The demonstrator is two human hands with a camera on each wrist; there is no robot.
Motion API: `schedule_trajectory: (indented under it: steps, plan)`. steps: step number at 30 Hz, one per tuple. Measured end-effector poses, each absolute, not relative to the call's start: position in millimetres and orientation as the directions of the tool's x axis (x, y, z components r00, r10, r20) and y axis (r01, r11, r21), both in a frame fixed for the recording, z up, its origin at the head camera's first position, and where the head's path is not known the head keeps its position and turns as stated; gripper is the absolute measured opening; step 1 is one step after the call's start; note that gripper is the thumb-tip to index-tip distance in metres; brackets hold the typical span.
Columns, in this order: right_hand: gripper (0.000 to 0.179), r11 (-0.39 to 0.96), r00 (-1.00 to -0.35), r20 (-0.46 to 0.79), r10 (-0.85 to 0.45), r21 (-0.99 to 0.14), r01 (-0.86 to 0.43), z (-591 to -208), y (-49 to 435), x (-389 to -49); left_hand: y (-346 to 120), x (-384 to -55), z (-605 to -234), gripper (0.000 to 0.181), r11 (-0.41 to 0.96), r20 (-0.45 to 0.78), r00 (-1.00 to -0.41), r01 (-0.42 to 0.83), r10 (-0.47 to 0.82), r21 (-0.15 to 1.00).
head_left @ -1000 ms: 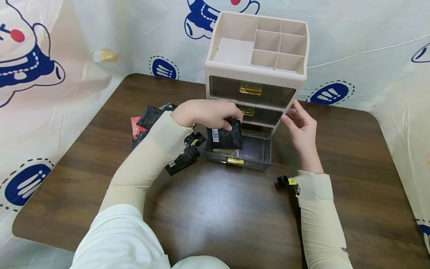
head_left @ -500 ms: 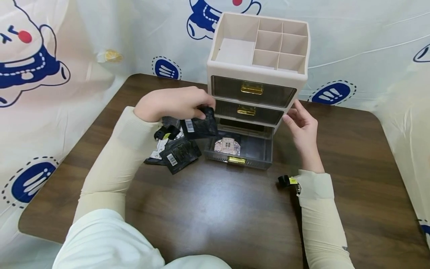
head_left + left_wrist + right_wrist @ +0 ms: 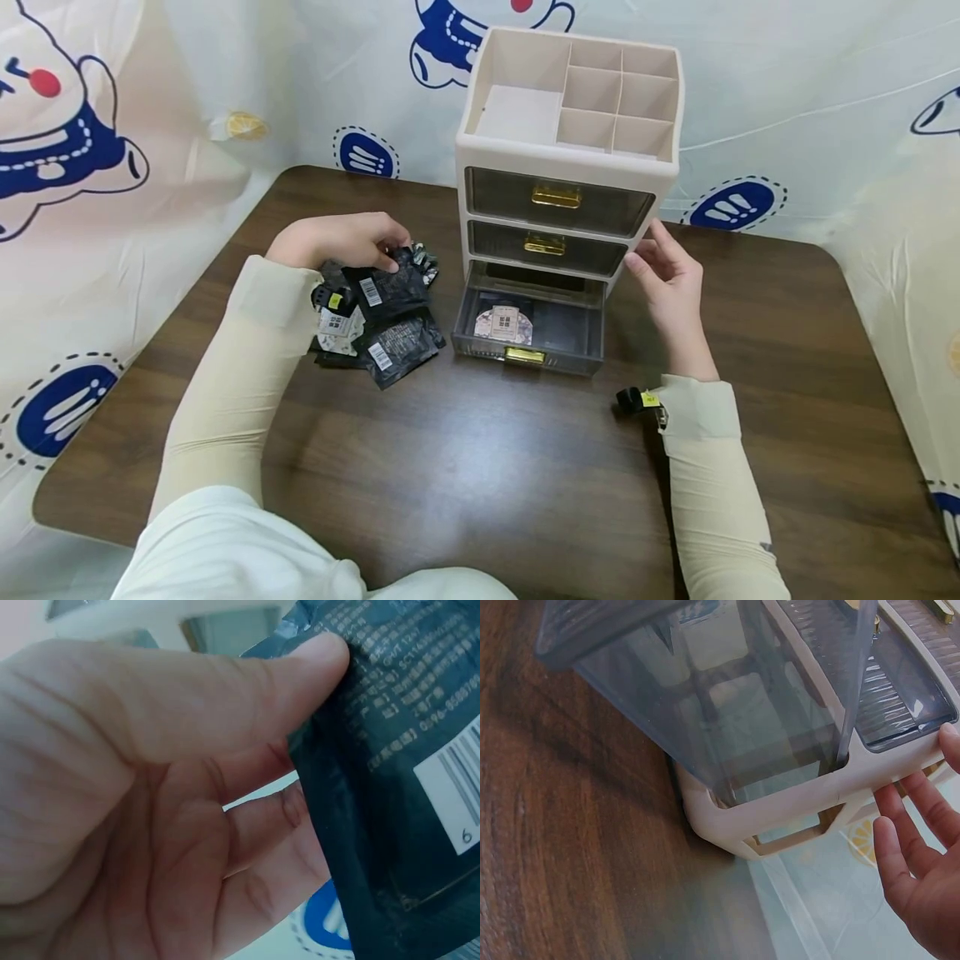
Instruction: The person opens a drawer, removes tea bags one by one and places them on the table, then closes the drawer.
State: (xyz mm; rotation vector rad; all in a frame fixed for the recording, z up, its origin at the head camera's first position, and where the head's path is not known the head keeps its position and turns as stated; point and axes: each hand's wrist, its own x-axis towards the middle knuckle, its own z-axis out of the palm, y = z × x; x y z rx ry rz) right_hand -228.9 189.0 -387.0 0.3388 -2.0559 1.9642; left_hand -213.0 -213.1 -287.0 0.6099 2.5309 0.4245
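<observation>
My left hand (image 3: 345,239) pinches a black packet (image 3: 386,287) by its edge, over several other packets on the table. In the left wrist view the thumb (image 3: 319,664) lies on the packet's printed face, beside a white barcode. Below it lies another black packet (image 3: 405,346) with a barcode. My right hand (image 3: 671,287) holds the front side edge of a white drawer organizer (image 3: 566,154), thumb at the front and fingers at the side. The organizer's bottom drawer (image 3: 566,333) is pulled out, with a packet with a pink label (image 3: 504,323) inside.
The two upper drawers, including the top drawer (image 3: 517,196), are closed and have gold handles. Divided compartments (image 3: 588,87) form the organizer's top. A patterned curtain (image 3: 795,125) hangs behind the brown table (image 3: 480,483).
My left hand has carried the black packet from above the pulled-out drawer leftward to the packets on the table. The pink-labelled packet in the drawer is now uncovered. My right hand stays put.
</observation>
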Motion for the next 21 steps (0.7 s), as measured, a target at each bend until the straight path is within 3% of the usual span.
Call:
schedule_trajectory:
  steps: [9, 21]
  plan:
    - [0.052, 0.032, -0.925, 0.380, 0.005, -0.925, -0.379, -386.8, 189.1, -231.6, -232.7, -212.5, -310.7, 0.003, 0.877, -0.439, -0.801, 0.209, 0.407, 0.432]
    - [0.049, -0.018, -0.923, 0.386, 0.017, -0.922, -0.386, -388.7, 189.7, -230.2, -237.9, -213.4, -326.3, 0.015, 0.868, -0.410, -0.827, 0.171, 0.384, 0.466]
